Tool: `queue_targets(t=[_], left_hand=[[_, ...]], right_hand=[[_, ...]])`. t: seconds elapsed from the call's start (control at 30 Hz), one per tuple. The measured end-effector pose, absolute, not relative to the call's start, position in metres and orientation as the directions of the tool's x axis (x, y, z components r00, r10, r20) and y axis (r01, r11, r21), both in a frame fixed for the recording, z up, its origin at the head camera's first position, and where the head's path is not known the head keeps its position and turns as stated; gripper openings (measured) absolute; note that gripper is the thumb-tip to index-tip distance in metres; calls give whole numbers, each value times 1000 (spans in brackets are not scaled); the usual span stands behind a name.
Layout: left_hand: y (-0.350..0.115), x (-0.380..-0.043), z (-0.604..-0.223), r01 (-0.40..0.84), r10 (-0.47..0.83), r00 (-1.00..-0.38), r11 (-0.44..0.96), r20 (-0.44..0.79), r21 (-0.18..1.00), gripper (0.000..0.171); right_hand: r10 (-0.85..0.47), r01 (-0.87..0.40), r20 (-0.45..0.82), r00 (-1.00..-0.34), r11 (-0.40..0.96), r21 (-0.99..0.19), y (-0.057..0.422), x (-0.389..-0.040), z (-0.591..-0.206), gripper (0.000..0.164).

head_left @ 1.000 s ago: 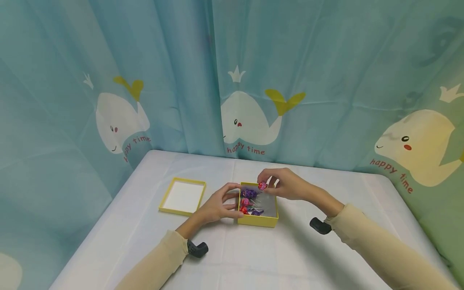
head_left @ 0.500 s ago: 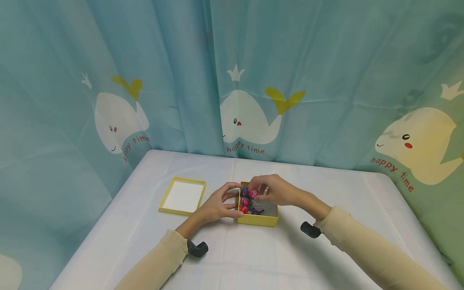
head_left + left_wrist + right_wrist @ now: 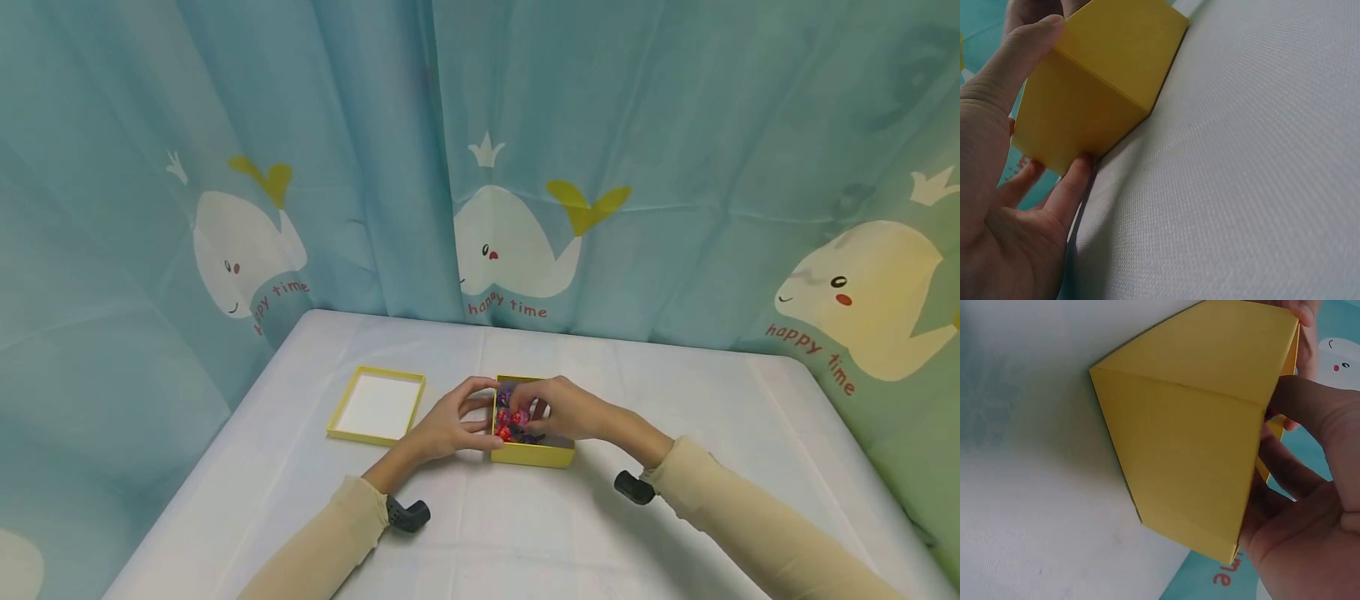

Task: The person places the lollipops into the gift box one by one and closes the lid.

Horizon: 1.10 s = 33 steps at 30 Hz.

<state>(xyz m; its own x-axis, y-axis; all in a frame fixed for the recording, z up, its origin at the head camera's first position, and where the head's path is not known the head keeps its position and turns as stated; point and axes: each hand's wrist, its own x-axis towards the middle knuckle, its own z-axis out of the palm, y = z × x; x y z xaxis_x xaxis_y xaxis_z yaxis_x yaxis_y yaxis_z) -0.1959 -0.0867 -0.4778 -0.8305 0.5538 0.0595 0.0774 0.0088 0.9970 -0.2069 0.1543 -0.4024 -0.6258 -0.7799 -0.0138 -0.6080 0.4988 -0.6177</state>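
Observation:
An open yellow box stands on the white table, with several wrapped lollipops in red and purple along its left side. My left hand holds the box from the left, thumb at the near corner and fingers spread along the side. The left wrist view shows that thumb and the fingertips against the yellow walls. Reaching in over the right wall, my right hand pinches a pink-red lollipop among the others. In the right wrist view, the wall hides most of its fingertips.
A shallow yellow-rimmed lid with a white inside lies left of the box. The white tablecloth extends around both. A blue curtain printed with whales hangs behind the table and on both sides.
My right hand has lowered the pink-red lollipop from above the box's far edge into the box, moving nearer and slightly left. The left hand stays on the box.

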Motion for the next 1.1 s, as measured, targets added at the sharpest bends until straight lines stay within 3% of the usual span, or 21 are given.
queue_targets(t=[0.47, 1.1], left_hand=[[-87, -196, -477, 79, 556, -830, 24, 52, 997, 80], [-87, -195, -477, 77, 554, -831, 18, 54, 997, 81]], right_hand=[[-801, -636, -29, -597, 495, -592, 148, -204, -412, 16], [-783, -652, -5, -622, 522, -550, 146, -201, -415, 17]])
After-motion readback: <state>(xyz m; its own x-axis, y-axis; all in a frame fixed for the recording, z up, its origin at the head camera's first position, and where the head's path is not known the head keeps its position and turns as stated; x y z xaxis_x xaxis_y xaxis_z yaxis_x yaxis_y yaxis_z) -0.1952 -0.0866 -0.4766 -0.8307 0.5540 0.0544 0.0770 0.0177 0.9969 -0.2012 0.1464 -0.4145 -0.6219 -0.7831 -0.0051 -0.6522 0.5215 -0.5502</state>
